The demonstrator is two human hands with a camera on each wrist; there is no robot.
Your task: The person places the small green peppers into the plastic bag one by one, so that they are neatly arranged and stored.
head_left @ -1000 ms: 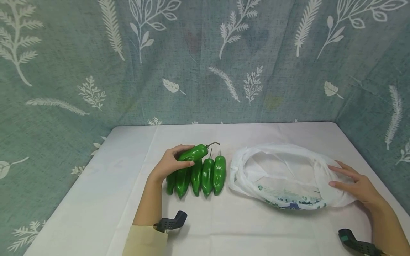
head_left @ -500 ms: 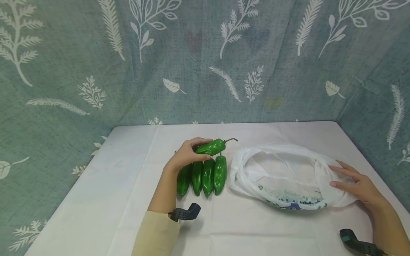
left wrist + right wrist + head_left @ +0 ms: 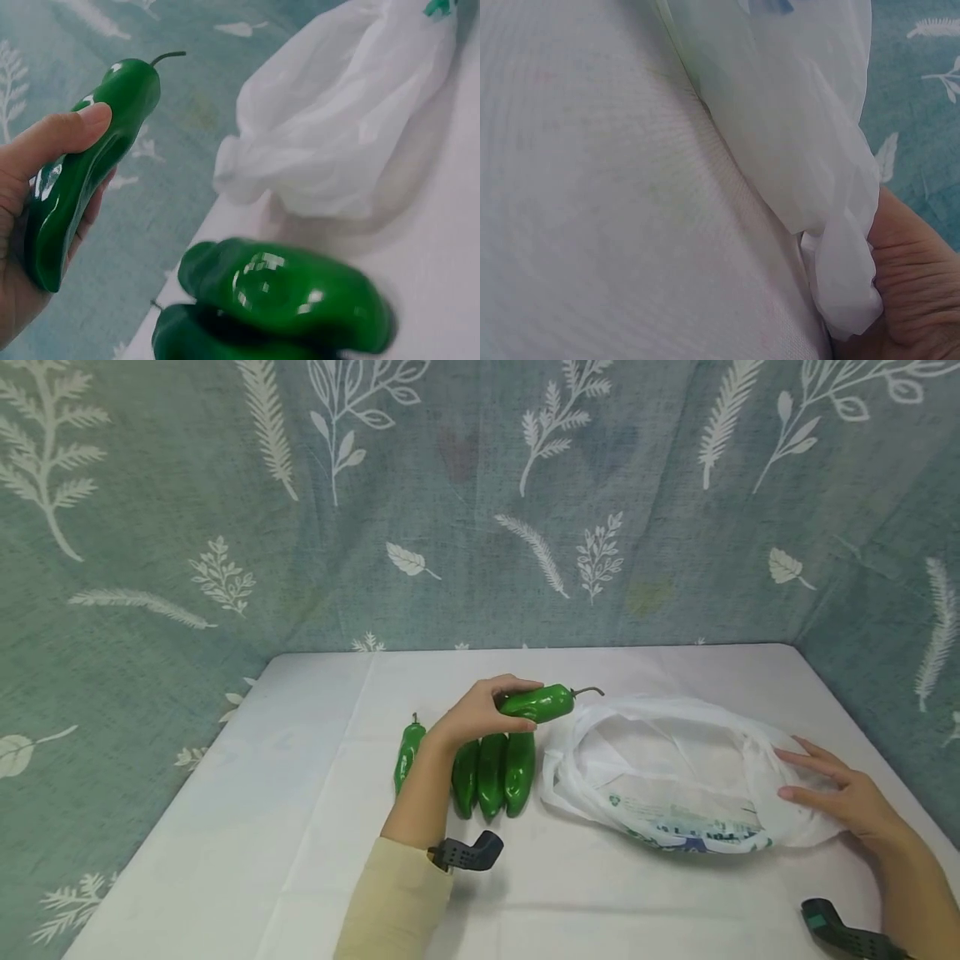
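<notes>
My left hand (image 3: 480, 714) grips a glossy green chili pepper (image 3: 551, 702) by its body, thumb on the near side, with the thin curved stem pointing right. In the left wrist view the thumb presses along this green chili pepper (image 3: 131, 94). It hangs above a row of green chili peppers (image 3: 491, 781) lying side by side on the table, partly covered by the hand. A white plastic bag (image 3: 562, 777) with green and blue print lies to the right, mouth spread wide. My right hand (image 3: 851, 797) rests on the bag's right side, fingers extended over the plastic.
Another green chili pepper (image 3: 408, 747) lies left of the row, partly behind the left forearm. The white-covered table (image 3: 622, 906) ends at the back against a teal curtain (image 3: 450, 510) with white leaf prints. Dark wrist cameras stick out below both hands.
My left hand has carried the chili pepper to the right, from the row's left end to near the bag's left rim. My right hand and the bag have stayed in place.
</notes>
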